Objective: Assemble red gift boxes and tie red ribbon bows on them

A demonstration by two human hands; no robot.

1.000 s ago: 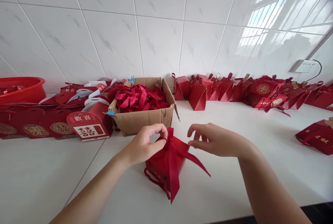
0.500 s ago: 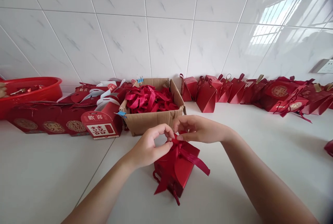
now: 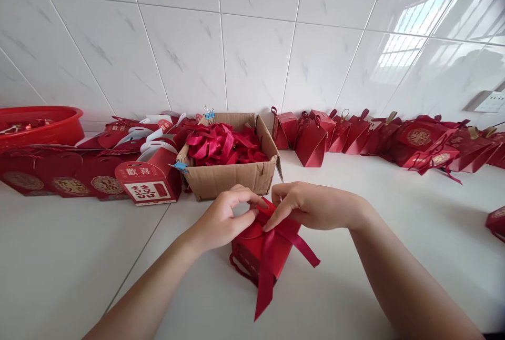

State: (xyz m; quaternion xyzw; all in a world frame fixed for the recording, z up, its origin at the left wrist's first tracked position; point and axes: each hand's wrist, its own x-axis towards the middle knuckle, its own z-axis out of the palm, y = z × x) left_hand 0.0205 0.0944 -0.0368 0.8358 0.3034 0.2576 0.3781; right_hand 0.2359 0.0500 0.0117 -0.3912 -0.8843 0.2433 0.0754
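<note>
A small red gift box (image 3: 248, 256) stands on the white counter in front of me. A dark red satin ribbon (image 3: 266, 277) is tied at its top, one tail hanging down the front and the other out to the right. My left hand (image 3: 231, 219) pinches the ribbon's upper part at the left of the box top. My right hand (image 3: 315, 206) bends over the box from the right, its index fingertip at the knot and the other fingers curled. What lies under those curled fingers is hidden. A twisted red cord (image 3: 239, 270) hangs at the box's left side.
Behind the box stands an open cardboard box (image 3: 229, 182) heaped with red ribbons (image 3: 224, 142). Red gift boxes (image 3: 148, 179) line the left, near a red plastic basin (image 3: 59, 128). More red boxes (image 3: 310, 142) run along the tiled wall at right.
My right hand has turned downward, and its index finger has come to the knot. The front ribbon tail has swung right and hangs lower. The view has shifted slightly.
</note>
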